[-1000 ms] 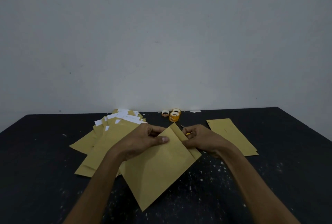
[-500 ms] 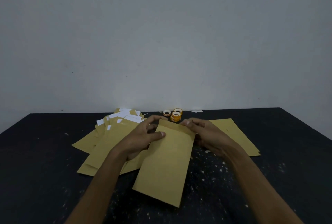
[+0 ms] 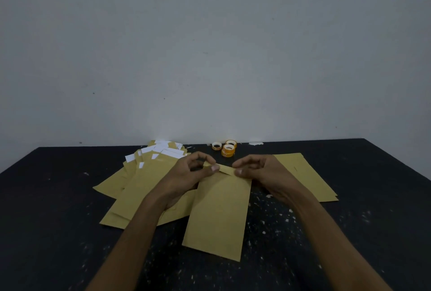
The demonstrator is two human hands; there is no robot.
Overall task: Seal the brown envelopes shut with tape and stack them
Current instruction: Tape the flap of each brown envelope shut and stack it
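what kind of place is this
Probably a bare workroom set up for packing mail, rather than an office: a black, paint-flecked table against a blank grey wall, piles of brown envelopes and rolls of tape.

no text, brand or number can be read here. the tape rolls (image 3: 227,148) at the back of the table (image 3: 46,197) have orange cores with dark marks that may be print, but they are too small and dim to make out. the white slips (image 3: 171,152) on the pile (image 3: 140,188) are too small to tell whether anything is written on them. the envelope (image 3: 219,216) in front shows only plain brown paper.
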